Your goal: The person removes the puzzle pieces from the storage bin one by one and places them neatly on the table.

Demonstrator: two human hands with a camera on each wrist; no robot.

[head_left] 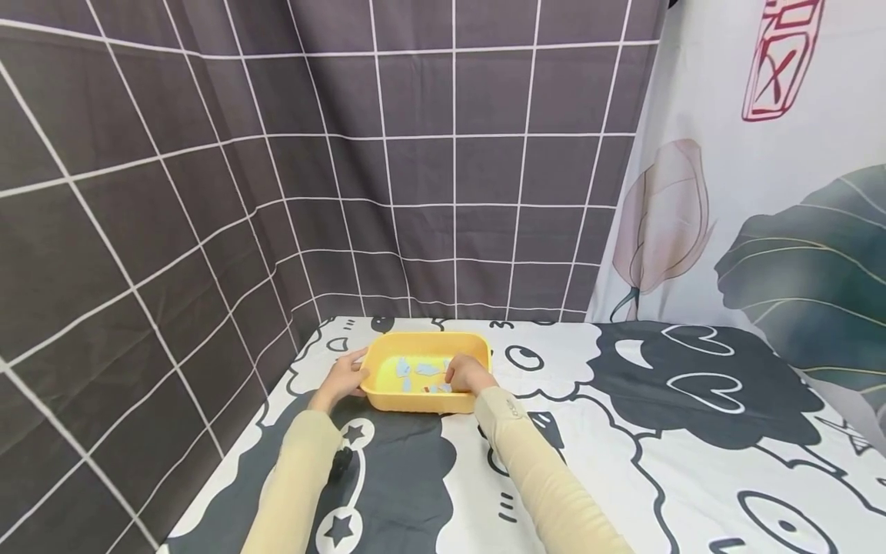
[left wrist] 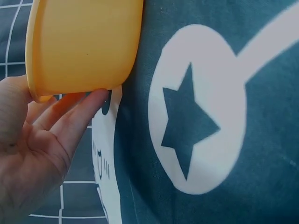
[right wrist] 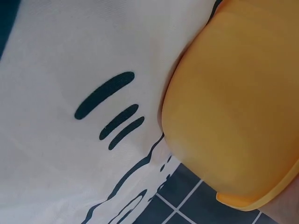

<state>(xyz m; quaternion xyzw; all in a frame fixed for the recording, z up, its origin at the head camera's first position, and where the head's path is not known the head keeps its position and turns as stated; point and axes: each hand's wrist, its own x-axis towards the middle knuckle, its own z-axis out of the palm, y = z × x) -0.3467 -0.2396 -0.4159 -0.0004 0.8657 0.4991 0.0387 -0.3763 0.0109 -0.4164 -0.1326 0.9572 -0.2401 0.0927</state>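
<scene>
A yellow tray (head_left: pixel 408 402) rests on the patterned cloth, with several light blue pieces (head_left: pixel 427 369) and a small red bit on its floor. My left hand (head_left: pixel 344 375) grips the tray's left end; in the left wrist view the thumb of that hand (left wrist: pixel 42 135) is at the rim of the yellow tray (left wrist: pixel 88 46) and the fingers lie under its wall. My right hand (head_left: pixel 471 375) reaches over the near right rim, fingers down among the pieces; its fingertips are hidden. The right wrist view shows mostly the outer wall of the tray (right wrist: pixel 233 107).
The black and white cloth (head_left: pixel 554 477) with cartoon faces and stars covers the surface under the tray. A dark grid curtain (head_left: pixel 415 169) hangs behind and at the left, a white curtain with plant prints (head_left: pixel 671 223) at the right.
</scene>
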